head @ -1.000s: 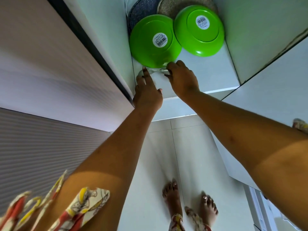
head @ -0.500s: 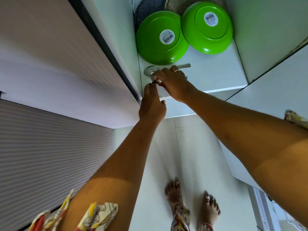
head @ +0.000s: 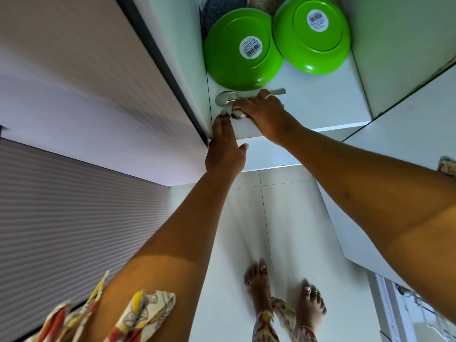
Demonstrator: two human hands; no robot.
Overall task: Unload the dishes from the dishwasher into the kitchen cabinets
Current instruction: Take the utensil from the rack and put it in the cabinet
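Spoon [head: 222,98] on cabinet shelf [head: 320,102] — bowl left, handle right

White cabinet shelf [head: 320,104]: left green bowl [head: 229,58], right green bowl [head: 296,45] upside down, side by side; dark pans [head: 217,8] behind; metal spoons [head: 223,98] front left.

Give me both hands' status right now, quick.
Left hand: open, straight fingers touching the spoon.
Right hand: closed, holding that spoon.
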